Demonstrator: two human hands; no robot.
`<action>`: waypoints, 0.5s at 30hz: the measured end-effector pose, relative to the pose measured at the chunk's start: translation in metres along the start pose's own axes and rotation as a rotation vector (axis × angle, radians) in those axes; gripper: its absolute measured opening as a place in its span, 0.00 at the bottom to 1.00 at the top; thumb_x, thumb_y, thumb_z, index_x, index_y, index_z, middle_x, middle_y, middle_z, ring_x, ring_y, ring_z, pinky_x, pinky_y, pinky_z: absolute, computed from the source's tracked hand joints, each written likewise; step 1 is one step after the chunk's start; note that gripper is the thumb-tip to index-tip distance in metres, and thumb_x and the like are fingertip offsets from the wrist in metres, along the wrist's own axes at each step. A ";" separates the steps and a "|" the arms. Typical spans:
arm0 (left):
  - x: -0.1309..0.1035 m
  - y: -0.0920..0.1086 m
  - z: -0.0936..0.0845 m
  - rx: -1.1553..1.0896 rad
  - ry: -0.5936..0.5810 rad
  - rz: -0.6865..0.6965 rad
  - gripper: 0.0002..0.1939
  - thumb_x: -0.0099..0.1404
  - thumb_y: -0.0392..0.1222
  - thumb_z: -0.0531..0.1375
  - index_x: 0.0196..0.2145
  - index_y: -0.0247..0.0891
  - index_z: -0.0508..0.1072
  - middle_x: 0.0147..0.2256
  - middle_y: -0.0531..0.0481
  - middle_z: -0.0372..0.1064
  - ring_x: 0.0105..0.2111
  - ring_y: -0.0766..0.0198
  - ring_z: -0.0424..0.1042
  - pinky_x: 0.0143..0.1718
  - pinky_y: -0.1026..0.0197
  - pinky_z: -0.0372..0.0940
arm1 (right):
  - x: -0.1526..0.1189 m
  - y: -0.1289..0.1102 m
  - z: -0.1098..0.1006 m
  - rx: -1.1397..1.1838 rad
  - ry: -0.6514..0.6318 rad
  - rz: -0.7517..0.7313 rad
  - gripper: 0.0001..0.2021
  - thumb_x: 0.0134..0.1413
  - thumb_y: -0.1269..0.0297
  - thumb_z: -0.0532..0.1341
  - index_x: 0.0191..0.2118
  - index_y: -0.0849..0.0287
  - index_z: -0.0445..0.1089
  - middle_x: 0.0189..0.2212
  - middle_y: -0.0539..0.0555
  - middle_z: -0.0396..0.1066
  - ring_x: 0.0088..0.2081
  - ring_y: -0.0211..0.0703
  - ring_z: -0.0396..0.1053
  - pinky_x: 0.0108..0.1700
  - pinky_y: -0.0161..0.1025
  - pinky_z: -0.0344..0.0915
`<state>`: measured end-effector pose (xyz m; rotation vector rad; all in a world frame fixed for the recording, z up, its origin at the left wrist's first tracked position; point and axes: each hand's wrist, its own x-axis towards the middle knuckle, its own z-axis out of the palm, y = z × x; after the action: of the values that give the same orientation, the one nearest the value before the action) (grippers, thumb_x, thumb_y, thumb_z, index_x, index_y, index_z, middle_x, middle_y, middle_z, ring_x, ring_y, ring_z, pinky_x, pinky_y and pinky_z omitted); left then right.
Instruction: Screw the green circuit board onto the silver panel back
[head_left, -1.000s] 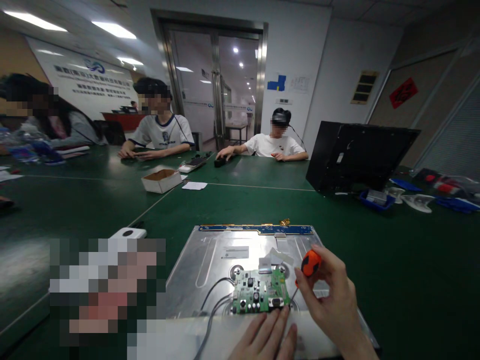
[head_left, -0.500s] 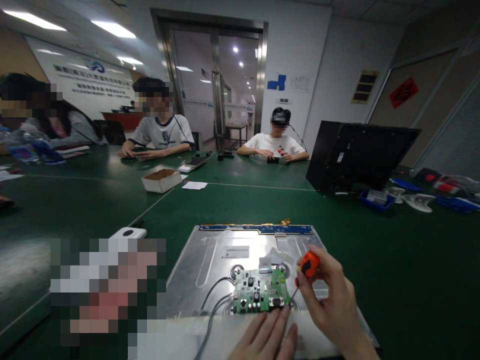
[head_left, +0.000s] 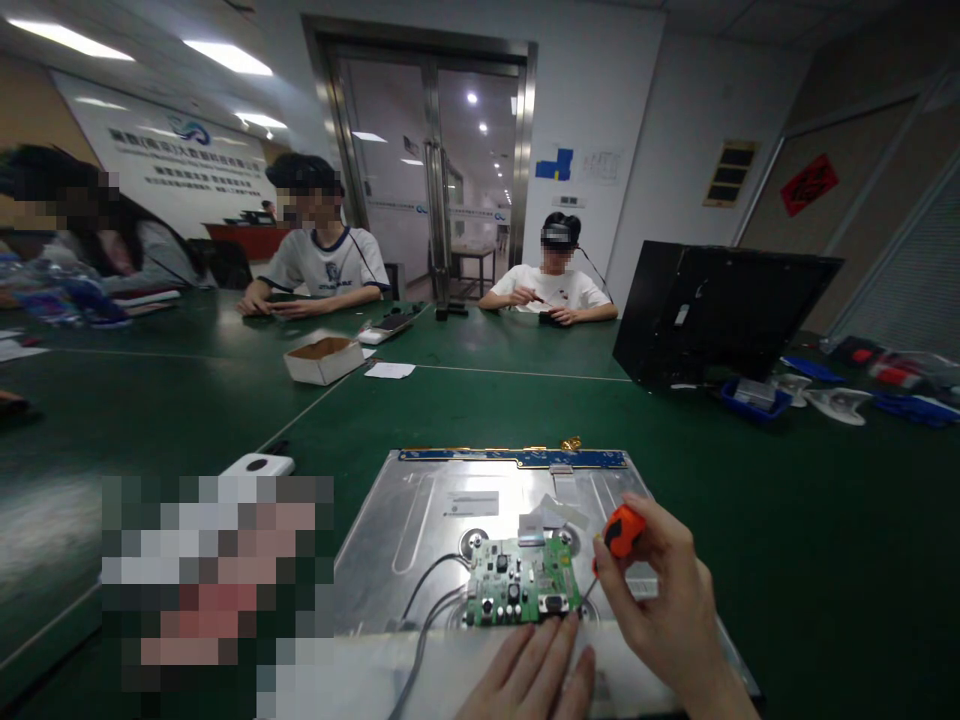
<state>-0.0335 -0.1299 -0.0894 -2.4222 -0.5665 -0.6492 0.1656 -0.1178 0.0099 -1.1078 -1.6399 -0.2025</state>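
A green circuit board [head_left: 521,580] lies on the silvery metal back of a display panel [head_left: 420,500], with dark cables [head_left: 426,625] running from its left side. My right hand [head_left: 671,600] is closed around the orange and black handle of a screwdriver [head_left: 625,530]. The screwdriver is tilted, and its shaft reaches the lower right corner of the board. My left hand [head_left: 529,670] rests with fingers stretched out, fingertips at the board's near edge. A white strip [head_left: 352,670] covers the near part of the panel.
A black monitor housing [head_left: 720,310] stands at the right, beside a blue tray [head_left: 754,398]. An open cardboard box [head_left: 324,360] and a white paper [head_left: 390,370] lie farther back. Several people sit across the green table [head_left: 480,405]. A white device [head_left: 259,466] lies at the left.
My right hand and the screwdriver have shifted very slightly; my left hand stays in place. The person across the table has changed the position of their hands.
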 end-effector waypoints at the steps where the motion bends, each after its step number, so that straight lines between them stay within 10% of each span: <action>1: 0.000 0.000 0.000 -0.001 -0.001 0.000 0.19 0.78 0.40 0.54 0.63 0.36 0.62 0.69 0.41 0.54 0.68 0.55 0.55 0.71 0.50 0.47 | 0.001 -0.001 0.000 0.003 -0.002 -0.005 0.18 0.66 0.64 0.59 0.59 0.55 0.60 0.36 0.52 0.75 0.25 0.37 0.74 0.27 0.34 0.76; 15: 0.001 -0.001 -0.003 -0.006 -0.019 0.004 0.17 0.79 0.38 0.52 0.62 0.35 0.64 0.66 0.42 0.59 0.67 0.57 0.57 0.71 0.51 0.45 | 0.002 -0.002 0.002 -0.008 -0.016 -0.066 0.15 0.69 0.60 0.59 0.57 0.54 0.59 0.30 0.47 0.72 0.22 0.36 0.72 0.23 0.33 0.72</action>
<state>-0.0340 -0.1308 -0.0866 -2.4368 -0.5676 -0.6275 0.1624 -0.1165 0.0116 -1.0643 -1.6925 -0.2436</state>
